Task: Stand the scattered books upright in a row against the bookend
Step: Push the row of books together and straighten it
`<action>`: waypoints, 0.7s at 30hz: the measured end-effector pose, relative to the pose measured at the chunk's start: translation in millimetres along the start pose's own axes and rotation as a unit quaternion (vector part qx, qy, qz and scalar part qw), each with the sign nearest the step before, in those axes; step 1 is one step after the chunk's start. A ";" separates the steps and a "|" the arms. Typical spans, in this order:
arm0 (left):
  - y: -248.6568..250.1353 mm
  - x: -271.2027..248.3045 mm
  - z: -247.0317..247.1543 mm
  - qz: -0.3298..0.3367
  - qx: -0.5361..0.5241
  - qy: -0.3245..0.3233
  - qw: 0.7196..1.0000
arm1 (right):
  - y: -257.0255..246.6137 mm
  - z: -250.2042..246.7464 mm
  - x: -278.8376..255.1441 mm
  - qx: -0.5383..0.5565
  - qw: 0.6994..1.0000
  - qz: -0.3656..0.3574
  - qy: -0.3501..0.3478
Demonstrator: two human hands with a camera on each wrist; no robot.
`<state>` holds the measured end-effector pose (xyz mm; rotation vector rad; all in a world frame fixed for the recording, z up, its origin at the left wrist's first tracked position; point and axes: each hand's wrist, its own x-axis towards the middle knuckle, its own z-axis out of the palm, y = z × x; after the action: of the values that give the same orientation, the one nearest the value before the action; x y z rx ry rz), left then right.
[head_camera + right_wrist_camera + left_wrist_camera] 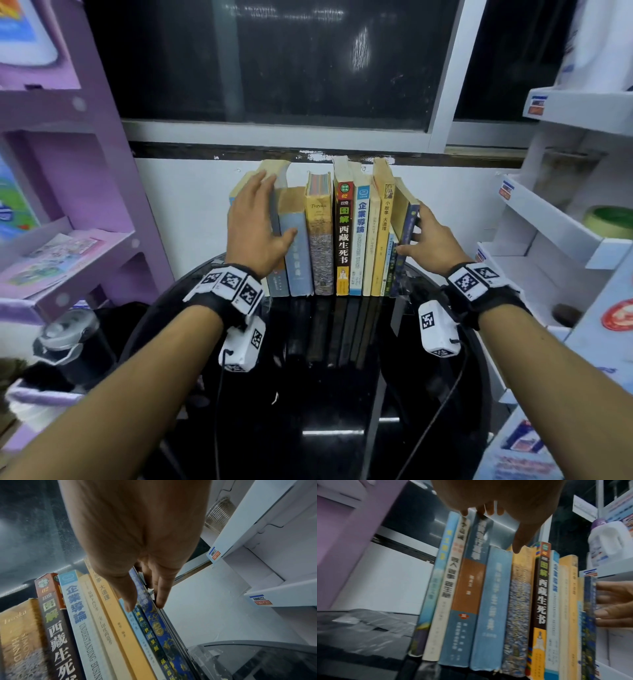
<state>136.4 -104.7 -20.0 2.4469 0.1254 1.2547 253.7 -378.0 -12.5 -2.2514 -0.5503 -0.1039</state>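
Observation:
Several books [342, 236] stand upright in a row, spines toward me, at the back of a glossy black round table [325, 394]. My left hand [260, 222] lies flat over the leftmost books, fingers straight up along them. Its thumb rests on the spine of a pale blue book [298, 260]. At the row's other end, my right hand [428, 236] presses straight fingers [161, 599] against the outer face of the dark blue end book [154, 615]. That thumb touches the thin spines beside it. A thin grey plate [173, 627], apparently the bookend, runs along that book's outer side.
A purple shelf unit [85, 171] stands close on the left, and white shelves [565, 222] holding a green roll [609, 221] on the right. A dark window [274, 61] is behind the row. A lidded bottle [68, 335] sits low at the left.

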 end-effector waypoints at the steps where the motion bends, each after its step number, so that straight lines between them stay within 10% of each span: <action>1: -7.3 -1.4 -4.7 -0.010 0.007 0.010 1.000 | 0.5 0.4 -0.4 0.004 1.000 0.001 0.004; 10: -52.1 -8.0 -25.9 -0.224 -0.156 -0.115 0.955 | 5.4 1.5 2.9 0.024 0.999 0.020 0.023; 21: -46.9 -1.6 -27.6 -0.171 -0.143 -0.184 0.957 | 3.9 0.5 10.0 -0.037 0.999 0.012 0.004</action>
<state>117.9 -53.7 -24.3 2.2367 0.2353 0.6120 264.3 -376.3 -13.1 -2.3276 -0.5217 -0.1227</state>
